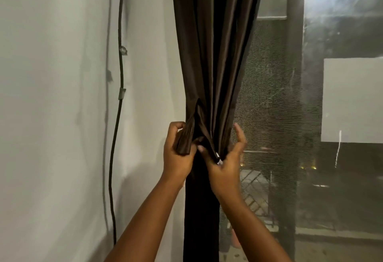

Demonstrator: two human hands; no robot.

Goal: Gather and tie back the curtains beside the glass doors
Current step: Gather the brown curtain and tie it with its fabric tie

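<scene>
curtain top and hem cut off

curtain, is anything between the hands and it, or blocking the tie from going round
Nothing visible does. Both hands are already on the curtain: the left hand grips a brown tie strap at its left side, the right hand pinches the bunched folds. The cable on the wall hangs well left, apart.
</scene>
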